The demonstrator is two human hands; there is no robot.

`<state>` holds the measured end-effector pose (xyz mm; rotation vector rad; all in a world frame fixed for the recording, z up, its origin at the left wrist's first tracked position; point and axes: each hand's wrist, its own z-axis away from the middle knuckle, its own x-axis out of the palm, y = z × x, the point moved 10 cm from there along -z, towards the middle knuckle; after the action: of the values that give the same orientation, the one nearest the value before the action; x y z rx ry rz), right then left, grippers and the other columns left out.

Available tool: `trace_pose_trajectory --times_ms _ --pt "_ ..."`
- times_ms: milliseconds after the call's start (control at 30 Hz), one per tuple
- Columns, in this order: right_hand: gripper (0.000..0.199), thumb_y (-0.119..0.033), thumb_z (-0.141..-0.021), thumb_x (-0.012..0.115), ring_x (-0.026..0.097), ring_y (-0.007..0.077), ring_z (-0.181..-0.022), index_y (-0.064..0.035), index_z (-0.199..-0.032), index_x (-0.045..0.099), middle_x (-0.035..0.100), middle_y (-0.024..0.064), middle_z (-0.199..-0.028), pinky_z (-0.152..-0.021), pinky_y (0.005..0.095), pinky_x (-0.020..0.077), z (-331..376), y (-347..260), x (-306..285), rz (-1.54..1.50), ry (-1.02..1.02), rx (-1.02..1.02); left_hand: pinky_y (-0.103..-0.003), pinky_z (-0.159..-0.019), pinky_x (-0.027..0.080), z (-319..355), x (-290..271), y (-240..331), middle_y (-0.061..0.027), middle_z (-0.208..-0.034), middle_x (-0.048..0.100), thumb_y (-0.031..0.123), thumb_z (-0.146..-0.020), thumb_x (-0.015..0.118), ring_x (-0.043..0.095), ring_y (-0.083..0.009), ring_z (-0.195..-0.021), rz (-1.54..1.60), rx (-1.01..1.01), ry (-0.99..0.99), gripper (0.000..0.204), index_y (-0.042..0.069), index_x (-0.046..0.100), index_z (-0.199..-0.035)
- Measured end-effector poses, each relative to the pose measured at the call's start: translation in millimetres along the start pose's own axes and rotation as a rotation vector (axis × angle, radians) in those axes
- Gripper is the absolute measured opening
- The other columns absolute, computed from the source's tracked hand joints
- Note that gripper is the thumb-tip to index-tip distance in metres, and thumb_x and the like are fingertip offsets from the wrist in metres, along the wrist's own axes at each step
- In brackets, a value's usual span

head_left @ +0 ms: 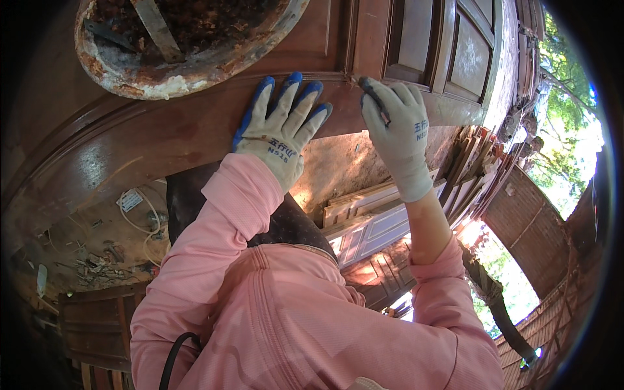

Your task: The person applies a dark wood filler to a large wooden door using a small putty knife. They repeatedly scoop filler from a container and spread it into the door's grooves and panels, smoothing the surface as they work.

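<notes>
A brown panelled wooden door [188, 127] lies in front of me. My left hand [276, 127], in a white glove with blue fingertips, rests flat on its near edge with the fingers spread. Just to the right, my right hand [398, 120] is closed over the same edge. Its glove is white, with dark smears at the thumb and forefinger. Whatever it pinches is hidden or too small to name. At the upper left a round, crusted basin [162, 86] sits on the door, holding reddish-brown crumbly matter, a flat metal strip [158, 31] and a dark blade-like piece [109, 34].
Wooden boards and panels [370, 221] lean and lie beyond my right arm. Debris [107, 257] and a pale looped cord [146, 237] lie on the dirt floor at left, near another brown panel [104, 322]. A post [497, 302] stands at right.
</notes>
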<state>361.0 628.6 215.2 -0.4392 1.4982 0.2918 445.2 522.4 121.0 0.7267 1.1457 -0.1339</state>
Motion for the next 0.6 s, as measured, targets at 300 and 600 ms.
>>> trace_pose_trajectory --times_ms 300,600 --pt "0.018 -0.019 -0.084 0.077 0.062 0.0213 -0.091 -0.015 -0.102 0.076 0.065 -0.0003 -0.091 -0.085 0.0384 0.0517 -34.7 -27.4 1.9 0.313 -0.147 -0.374 -0.061 -0.13 0.004 0.3 -1.4 -0.2 -0.0088 -0.175 0.024 0.04 -0.092 0.065 0.012 -0.0359 -0.163 0.001 -0.011 0.04 0.084 0.024 0.032 -0.167" --pt "0.018 -0.02 -0.084 0.077 0.063 0.0198 -0.094 -0.0155 -0.102 0.076 0.066 -0.0015 -0.092 -0.088 0.0379 0.0523 -46.1 -28.7 3.2 0.289 -0.234 -0.375 -0.061 -0.131 0.001 0.3 0.8 0.1 -0.007 -0.177 0.02 0.042 -0.095 0.063 0.01 -0.0348 -0.163 -0.035 -0.013 0.008 0.082 0.025 0.029 -0.168"
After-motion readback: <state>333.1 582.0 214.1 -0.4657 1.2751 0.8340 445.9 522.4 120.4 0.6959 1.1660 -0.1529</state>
